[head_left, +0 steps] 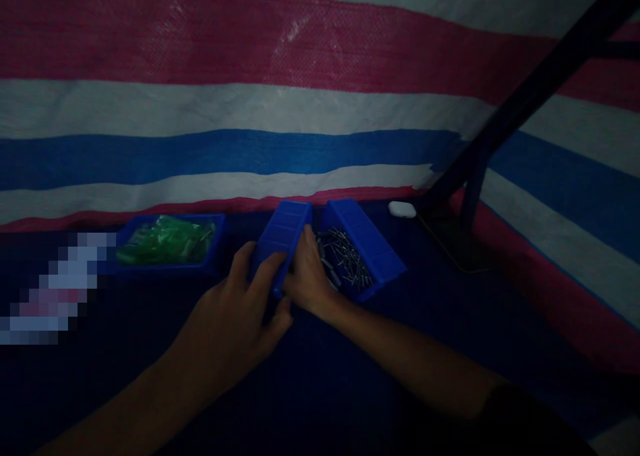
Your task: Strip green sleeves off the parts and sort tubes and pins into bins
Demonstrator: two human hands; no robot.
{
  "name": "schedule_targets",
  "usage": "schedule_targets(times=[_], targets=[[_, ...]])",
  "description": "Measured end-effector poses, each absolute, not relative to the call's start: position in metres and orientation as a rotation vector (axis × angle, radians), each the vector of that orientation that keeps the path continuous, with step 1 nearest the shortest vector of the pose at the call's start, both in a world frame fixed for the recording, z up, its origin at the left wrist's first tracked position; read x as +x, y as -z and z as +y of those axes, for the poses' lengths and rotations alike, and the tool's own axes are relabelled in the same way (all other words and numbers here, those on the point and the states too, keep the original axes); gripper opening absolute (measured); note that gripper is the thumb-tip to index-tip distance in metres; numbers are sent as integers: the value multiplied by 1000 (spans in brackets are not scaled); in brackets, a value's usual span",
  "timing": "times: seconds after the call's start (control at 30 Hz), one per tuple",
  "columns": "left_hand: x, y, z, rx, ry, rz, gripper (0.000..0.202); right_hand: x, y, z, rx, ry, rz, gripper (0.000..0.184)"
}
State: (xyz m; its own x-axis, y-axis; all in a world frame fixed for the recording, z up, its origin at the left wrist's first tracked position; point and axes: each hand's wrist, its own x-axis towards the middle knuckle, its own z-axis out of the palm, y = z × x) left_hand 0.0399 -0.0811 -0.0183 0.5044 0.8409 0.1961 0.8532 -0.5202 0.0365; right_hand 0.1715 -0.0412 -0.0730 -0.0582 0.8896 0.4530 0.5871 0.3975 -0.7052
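The fingers of the left hand (230, 309) bend over the left blue panel (280, 233), the thumb by its near corner; whether they grip it firmly I cannot tell. The right hand (313, 276) reaches behind that panel, its fingertips mostly hidden, so its grasp is unclear too. Just beside it, loose metal pins (353, 259) lie next to the right blue panel (367, 236), none visibly lifted clear; how much is done or left does not show. Farther left, a blue tray (219, 243) holds a green plastic packet (167, 236). Dimness obscures whether the panels belong together, and pixelation masks a patch (65, 276) at far left
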Motion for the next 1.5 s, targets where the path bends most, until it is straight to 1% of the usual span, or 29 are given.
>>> schedule_targets(times=[0.07,0.13,0.23,0.3,0.4,0.57,0.8,1.03,1.17,1.5], targets=[[39,21,-81,-2648,309,-1480,48,171,73,-41,-1243,-439,-1734,35],[39,22,-81,-2636,309,-1465,48,171,73,-40,-1215,-428,-1728,34],[40,23,-81,-2597,289,-1483,48,172,72,-39,-1249,-402,-1768,25],[41,23,-81,-2577,272,-1494,48,173,70,-39,-1286,-377,-1797,22],[41,23,-81,-2566,252,-1497,48,174,69,-40,-1295,-360,-1827,24],[41,22,-83,-2534,237,-1512,48,173,69,-40,-1291,-462,-1813,29],[42,23,-82,-2553,243,-1532,48,173,68,-39,-1348,-435,-1883,21],[42,22,-82,-2567,240,-1569,50,173,66,-39,-1467,-419,-1901,22],[42,22,-82,-2564,249,-1560,49,174,68,-42,-1490,-384,-1931,18],[41,22,-82,-2539,221,-1566,51,175,71,-46,-1395,-325,-2011,20]])
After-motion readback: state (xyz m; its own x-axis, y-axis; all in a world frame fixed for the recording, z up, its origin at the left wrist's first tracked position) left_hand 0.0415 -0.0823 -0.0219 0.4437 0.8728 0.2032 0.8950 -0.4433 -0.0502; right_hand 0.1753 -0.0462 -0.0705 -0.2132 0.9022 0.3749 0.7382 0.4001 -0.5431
